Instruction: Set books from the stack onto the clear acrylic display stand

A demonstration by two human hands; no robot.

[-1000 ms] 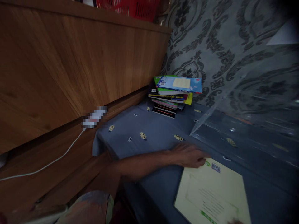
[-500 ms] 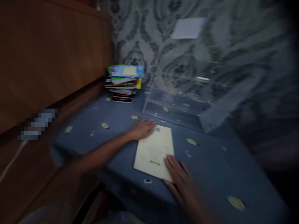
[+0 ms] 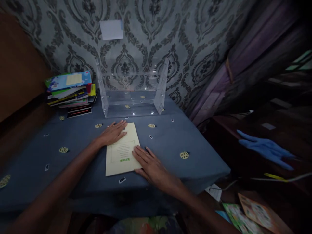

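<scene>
Your left hand [image 3: 112,134] has slid farther over the end of the booklet [image 3: 122,149] nearest the clear rack [image 3: 130,110]; your right hand [image 3: 152,166] covers a corner farther from it, seemingly steadying it. Both hands' fingers lie extended, gripping nothing, the booklet on the worktop [image 3: 170,139] before the rack.

we took this to be a room in a home. we saw wallpaper [image 3: 190,65] with a large leafy pattern, and at the right a purple curtain [image 3: 258,48] gathered in by a tie [image 3: 229,71]. the table wore a blue cloth [image 3: 170,139] printed with yellow pineapples, more household than office. we noticed a brown wooden panel [image 3: 19,65] at the left, a loose pile of books [image 3: 69,92] by the wall, and colourful booklets [image 3: 240,216] lying low beside the table.
</scene>
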